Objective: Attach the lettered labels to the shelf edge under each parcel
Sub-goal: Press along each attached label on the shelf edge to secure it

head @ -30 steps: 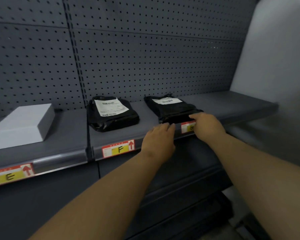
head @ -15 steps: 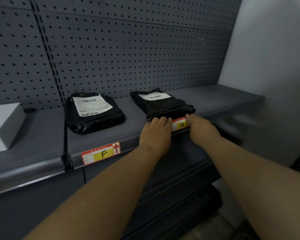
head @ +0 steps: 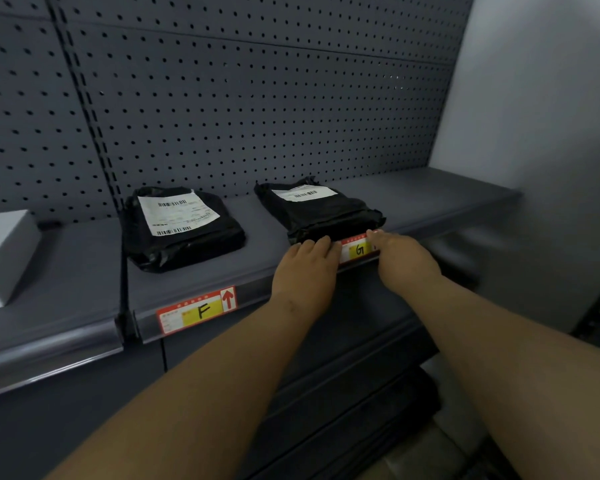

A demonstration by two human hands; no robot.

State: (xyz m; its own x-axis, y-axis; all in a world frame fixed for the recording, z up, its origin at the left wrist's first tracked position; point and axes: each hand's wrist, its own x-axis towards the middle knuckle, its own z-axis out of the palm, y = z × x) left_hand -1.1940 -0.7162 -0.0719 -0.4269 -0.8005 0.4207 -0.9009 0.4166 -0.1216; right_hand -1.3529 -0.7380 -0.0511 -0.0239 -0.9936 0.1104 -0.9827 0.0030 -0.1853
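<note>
A red and yellow label marked G (head: 359, 250) lies on the shelf edge (head: 257, 288) under the right black parcel (head: 321, 213). My left hand (head: 305, 268) presses its left end with the fingers laid flat over the edge. My right hand (head: 402, 258) presses its right end and covers that part. A label marked F (head: 198, 310) with a red arrow sits on the edge under the left black parcel (head: 184, 226). Both parcels carry white shipping slips.
A white box (head: 4, 254) stands on the shelf at the far left. A dark pegboard wall (head: 257, 109) rises behind the shelf, a pale wall (head: 541, 133) closes the right end. Lower dark shelves (head: 361, 393) lie below my forearms.
My left hand has slid right to the G label's left end. My right hand has stayed on the label's right end. The view has swung right, so the E label is out of sight.
</note>
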